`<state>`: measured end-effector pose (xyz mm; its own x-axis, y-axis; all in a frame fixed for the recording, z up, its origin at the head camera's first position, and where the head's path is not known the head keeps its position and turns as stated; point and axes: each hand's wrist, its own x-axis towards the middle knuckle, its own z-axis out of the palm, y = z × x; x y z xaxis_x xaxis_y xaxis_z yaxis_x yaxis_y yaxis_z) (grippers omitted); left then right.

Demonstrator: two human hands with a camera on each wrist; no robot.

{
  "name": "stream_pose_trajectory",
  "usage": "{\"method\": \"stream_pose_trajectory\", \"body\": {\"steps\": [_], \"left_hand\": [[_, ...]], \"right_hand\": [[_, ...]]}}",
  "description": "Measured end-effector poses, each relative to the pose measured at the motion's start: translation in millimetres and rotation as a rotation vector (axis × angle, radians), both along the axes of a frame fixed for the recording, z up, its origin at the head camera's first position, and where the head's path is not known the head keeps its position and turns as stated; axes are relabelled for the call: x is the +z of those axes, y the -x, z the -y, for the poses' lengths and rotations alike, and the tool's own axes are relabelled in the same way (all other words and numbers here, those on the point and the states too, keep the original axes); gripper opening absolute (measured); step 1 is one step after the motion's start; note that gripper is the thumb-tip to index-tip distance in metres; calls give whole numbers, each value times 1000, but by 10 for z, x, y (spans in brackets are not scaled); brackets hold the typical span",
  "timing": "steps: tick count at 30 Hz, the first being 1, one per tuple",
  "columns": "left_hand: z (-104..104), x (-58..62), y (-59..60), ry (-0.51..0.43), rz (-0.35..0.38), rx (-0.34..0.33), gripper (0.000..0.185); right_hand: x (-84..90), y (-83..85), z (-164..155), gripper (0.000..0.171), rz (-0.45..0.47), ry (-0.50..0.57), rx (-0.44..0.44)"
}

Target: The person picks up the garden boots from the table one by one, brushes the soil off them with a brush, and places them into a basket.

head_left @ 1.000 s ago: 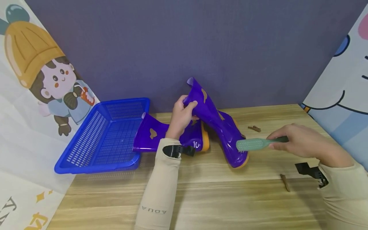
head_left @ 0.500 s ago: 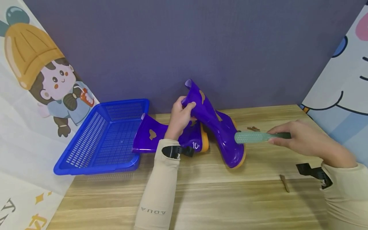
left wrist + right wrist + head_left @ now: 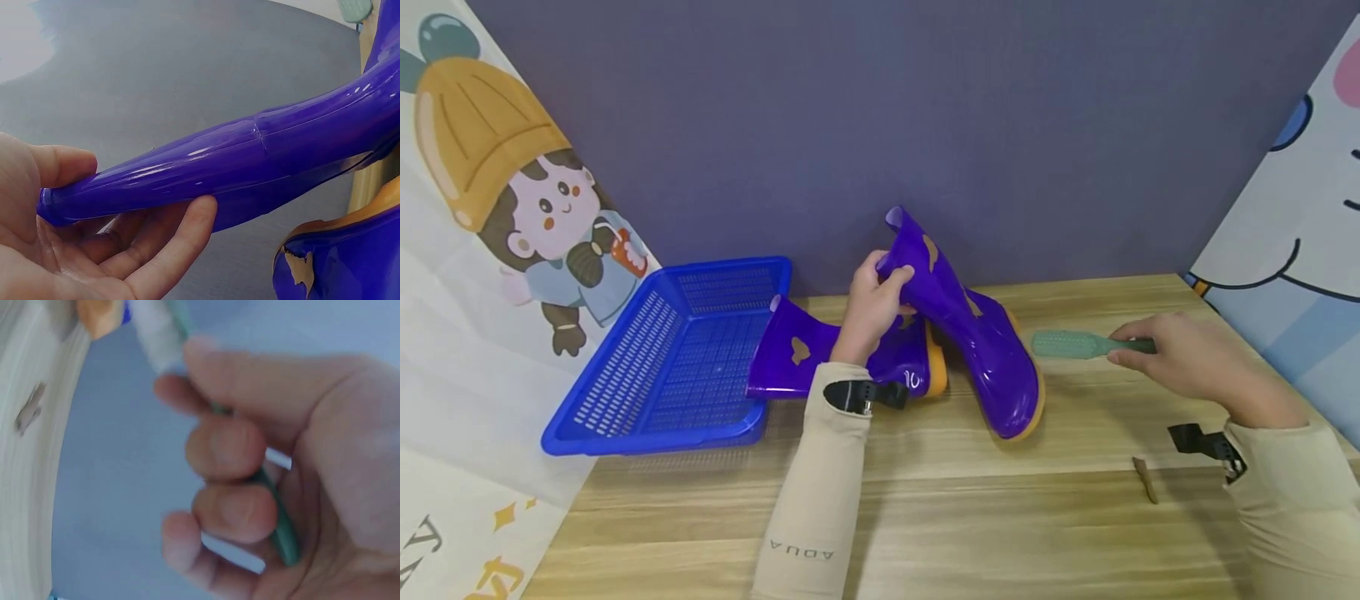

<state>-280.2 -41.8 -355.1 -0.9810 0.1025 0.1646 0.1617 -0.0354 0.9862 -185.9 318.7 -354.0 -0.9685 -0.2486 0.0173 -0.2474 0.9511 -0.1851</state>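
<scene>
A glossy purple rain boot (image 3: pixel 981 350) with a yellow sole leans on the table, toe toward me. Brown patches mark its shaft. My left hand (image 3: pixel 871 304) pinches the shaft's upper edge; in the left wrist view, the thumb is above the boot shaft (image 3: pixel 206 159) and the fingers below. To the boot's right, my right hand (image 3: pixel 1187 362) grips the dark handle of a pale green brush (image 3: pixel 1067 343). The brush head is by the sole's edge; whether they touch, I cannot tell. In the right wrist view, fingers curl round the green handle (image 3: pixel 284 534).
A second purple boot (image 3: pixel 812 354) with brown patches lies on its side behind my left wrist. Left of it stands a blue perforated basket (image 3: pixel 655 442). A brown scrap (image 3: pixel 1145 480) lies on the wooden table (image 3: pixel 970 533). A grey wall panel (image 3: pixel 925 125) rises behind.
The brush has moved up from the boot's toe and out to the right, now covering a brown scrap seen earlier. The left hand and the boot have hardly moved.
</scene>
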Motion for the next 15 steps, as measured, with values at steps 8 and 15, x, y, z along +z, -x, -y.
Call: {"method": "stream_pose_trajectory", "body": {"steps": [8, 15], "left_hand": [[9, -5, 8, -3, 16, 15, 29], [3, 0, 9, 10, 5, 19, 29]], "right_hand": [[-18, 31, -27, 36, -65, 35, -15], [-106, 33, 307, 21, -17, 244, 135]]}}
